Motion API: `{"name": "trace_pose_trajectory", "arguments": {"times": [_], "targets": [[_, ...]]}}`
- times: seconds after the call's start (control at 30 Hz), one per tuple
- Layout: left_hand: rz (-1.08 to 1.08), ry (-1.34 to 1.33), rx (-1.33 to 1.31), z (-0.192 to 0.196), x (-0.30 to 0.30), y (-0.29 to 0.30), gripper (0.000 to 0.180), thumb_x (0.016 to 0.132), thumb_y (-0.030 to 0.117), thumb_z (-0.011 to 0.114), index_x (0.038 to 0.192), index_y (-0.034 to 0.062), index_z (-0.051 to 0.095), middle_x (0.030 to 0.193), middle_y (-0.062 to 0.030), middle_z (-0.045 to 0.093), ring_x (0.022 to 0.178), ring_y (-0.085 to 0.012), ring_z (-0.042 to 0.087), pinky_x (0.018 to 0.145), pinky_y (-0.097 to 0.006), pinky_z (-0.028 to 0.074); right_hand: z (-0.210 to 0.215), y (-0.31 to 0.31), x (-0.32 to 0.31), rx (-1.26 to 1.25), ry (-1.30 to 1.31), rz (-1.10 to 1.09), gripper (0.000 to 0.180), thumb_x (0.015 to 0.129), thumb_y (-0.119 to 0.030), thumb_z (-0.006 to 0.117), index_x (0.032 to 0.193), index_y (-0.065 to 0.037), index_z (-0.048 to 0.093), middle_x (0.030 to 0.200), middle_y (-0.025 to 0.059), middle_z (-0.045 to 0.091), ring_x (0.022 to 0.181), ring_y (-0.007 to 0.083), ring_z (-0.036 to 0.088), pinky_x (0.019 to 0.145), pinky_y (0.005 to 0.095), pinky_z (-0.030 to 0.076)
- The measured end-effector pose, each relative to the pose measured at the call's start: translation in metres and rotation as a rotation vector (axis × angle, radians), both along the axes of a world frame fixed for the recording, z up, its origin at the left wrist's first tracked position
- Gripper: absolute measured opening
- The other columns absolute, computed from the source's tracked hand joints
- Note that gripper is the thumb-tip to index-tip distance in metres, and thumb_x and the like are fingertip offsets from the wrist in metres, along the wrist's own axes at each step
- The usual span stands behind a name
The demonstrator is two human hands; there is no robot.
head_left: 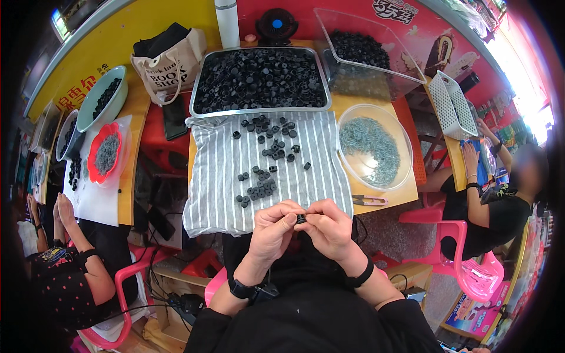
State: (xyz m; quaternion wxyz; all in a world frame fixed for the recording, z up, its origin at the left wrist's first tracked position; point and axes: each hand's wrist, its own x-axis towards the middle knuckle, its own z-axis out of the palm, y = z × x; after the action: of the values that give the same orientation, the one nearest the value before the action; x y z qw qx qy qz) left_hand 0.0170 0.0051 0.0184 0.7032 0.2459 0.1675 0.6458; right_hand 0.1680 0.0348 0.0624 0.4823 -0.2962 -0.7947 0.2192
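Both hands meet at the desk's near edge: left hand [272,226] and right hand [329,226] pinch one small black cap [301,219] between fingertips, grip clamped on it. Loose caps [268,159] lie on the striped cloth [218,176], within reach; tray [200,94] and bowl of metal bits [406,147] behind.

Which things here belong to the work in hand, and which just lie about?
In use: small black part pinched between left hand and right hand; loose black parts on striped cloth; metal tray of black parts; clear bowl of small metal pieces.
Lying about: tote bag; white bottle; small fan; white basket.
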Motion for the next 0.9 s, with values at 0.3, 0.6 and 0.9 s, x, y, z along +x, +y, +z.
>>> {"name": "trace_pose_trajectory", "arguments": {"times": [0.3, 0.6, 0.9], "targets": [[0.007, 0.045, -0.069, -0.004, 0.003, -0.001, 0.014, 0.095, 0.005, 0.061, 0.099, -0.0053, 0.068, 0.098, -0.0098, 0.062, 0.087, -0.0158, 0.065, 0.080, -0.029, 0.056, -0.014, 0.009, 0.009, -0.032, -0.117, 0.047, 0.017, 0.071, 0.007, 0.072, 0.080, 0.001, 0.058, 0.091, 0.0148, 0.060, 0.066, 0.0243, 0.060, 0.055, 0.0326, 0.049], [0.023, 0.140, -0.162, 0.015, 0.004, 0.002, 0.032, 0.094, 0.003, 0.063, 0.126, -0.0013, 0.060, 0.096, -0.0075, 0.069, 0.085, -0.0119, 0.066, 0.074, -0.025, 0.055, 0.013, 0.003, 0.008, -0.052, -0.178, -0.054, 0.024, 0.069, 0.002, 0.075, 0.090, 0.000, 0.062, 0.092, 0.0128, 0.062, 0.080, 0.0307, 0.063, 0.067, 0.0372, 0.051], [0.046, 0.381, -0.106, -0.011, -0.015, 0.007, 0.030, 0.099, 0.013, 0.058, 0.125, -0.0014, 0.061, 0.099, -0.0128, 0.072, 0.080, -0.0102, 0.064, 0.073, -0.024, 0.052, 0.139, 0.140, 0.035, -0.189, 0.214, -0.302, 0.027, 0.083, -0.006, 0.072, 0.106, 0.005, 0.062, 0.080, 0.0048, 0.067, 0.068, 0.0081, 0.060, 0.058, 0.0228, 0.047]]}}
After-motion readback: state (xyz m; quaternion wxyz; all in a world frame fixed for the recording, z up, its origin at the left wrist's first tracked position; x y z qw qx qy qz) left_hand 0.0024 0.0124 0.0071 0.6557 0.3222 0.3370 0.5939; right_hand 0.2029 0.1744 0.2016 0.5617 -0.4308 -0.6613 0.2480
